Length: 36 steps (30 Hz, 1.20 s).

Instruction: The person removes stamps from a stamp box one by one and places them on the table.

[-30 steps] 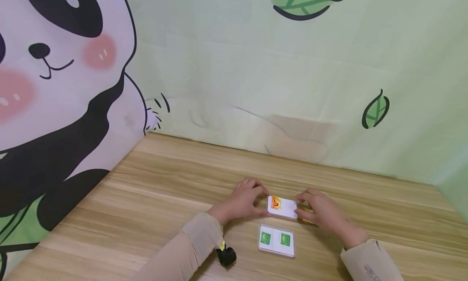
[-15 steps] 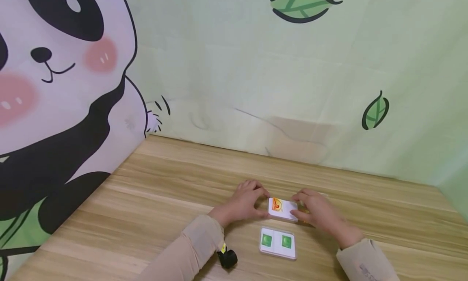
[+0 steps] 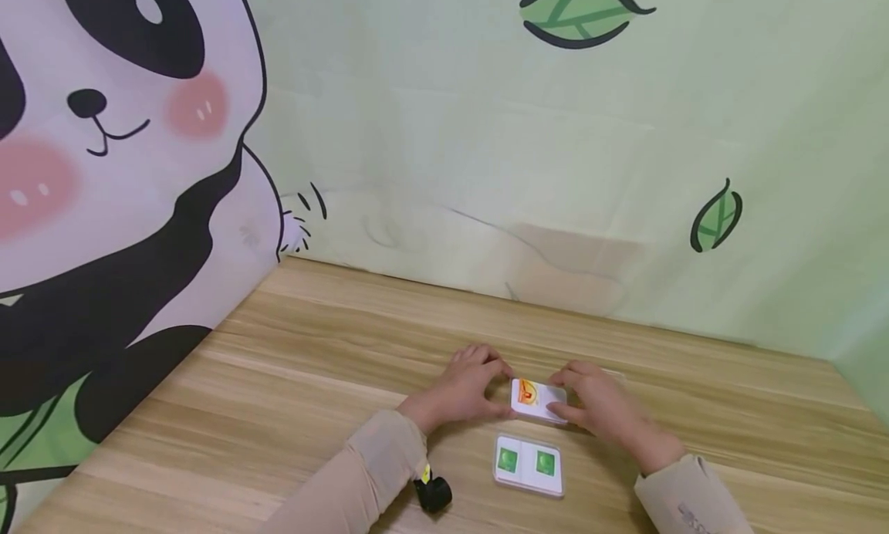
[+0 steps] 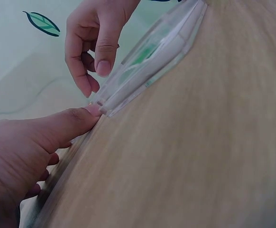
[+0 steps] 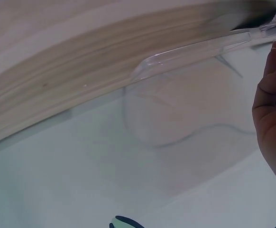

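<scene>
A white card [image 3: 526, 395] with an orange picture lies flat on the table between the hands in the head view. My left hand [image 3: 467, 387] holds its left end, thumb at the near corner and forefinger at the far corner. My right hand [image 3: 600, 407] grips the right end, thumb at the near edge and fingers at the far edge, covering that end. Nearer to me lies a clear case [image 3: 529, 491] with two green pictures on white. In the left wrist view the left thumb lies close to a clear plastic edge [image 4: 150, 85]. The right wrist view shows only part of the right hand [image 5: 273, 104].
A clear plastic piece [image 3: 615, 375] lies behind the right hand. A black wrist camera [image 3: 434, 494] hangs by the left sleeve. The wooden table [image 3: 312, 349] ends at a pale green backdrop [image 3: 417, 133] with a panda and leaves printed on it.
My right hand has slid left over the card's right end. The orange patch that showed under it is now hidden. The left hand keeps its hold; the view has shifted slightly.
</scene>
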Each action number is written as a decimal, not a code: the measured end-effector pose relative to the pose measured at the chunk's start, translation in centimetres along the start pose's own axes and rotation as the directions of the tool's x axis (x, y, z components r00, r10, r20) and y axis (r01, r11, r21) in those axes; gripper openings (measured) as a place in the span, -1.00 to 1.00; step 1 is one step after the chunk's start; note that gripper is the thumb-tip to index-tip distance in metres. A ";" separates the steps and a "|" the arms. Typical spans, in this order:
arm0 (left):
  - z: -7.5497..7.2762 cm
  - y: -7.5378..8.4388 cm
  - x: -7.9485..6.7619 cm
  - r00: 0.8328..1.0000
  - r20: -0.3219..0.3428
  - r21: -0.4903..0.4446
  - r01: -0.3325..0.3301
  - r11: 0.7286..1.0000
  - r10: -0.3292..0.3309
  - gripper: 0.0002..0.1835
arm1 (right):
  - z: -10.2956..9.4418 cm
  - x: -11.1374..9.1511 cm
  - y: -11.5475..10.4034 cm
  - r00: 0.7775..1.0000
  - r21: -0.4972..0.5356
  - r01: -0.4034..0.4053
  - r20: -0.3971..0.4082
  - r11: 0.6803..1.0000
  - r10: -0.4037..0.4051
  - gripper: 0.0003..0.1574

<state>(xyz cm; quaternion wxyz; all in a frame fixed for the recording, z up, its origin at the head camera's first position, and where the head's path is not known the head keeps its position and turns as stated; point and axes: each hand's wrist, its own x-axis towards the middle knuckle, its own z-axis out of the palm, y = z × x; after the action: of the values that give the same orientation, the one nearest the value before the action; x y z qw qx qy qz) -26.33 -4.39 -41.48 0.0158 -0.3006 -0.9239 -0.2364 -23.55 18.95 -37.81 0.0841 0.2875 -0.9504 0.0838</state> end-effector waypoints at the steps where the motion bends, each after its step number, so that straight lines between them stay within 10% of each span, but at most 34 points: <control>1: 0.0 0.0 0.0 1.000 0.001 0.000 0.000 1.000 0.000 -0.40 | 0.0 0.0 0.0 1.000 -0.002 0.000 0.001 1.000 0.000 -0.58; 36: -0.2 0.1 -0.2 1.000 0.007 0.004 -0.010 1.000 0.010 -0.42 | 0.9 1.5 -0.9 0.998 0.008 0.066 0.006 0.998 -0.066 -0.55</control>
<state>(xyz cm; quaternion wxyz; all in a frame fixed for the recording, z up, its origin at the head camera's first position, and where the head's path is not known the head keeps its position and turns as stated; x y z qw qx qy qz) -26.10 -4.51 -41.26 0.0142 -0.3061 -0.9229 -0.2333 -24.40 17.25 -38.23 0.0826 0.3192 -0.9404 0.0839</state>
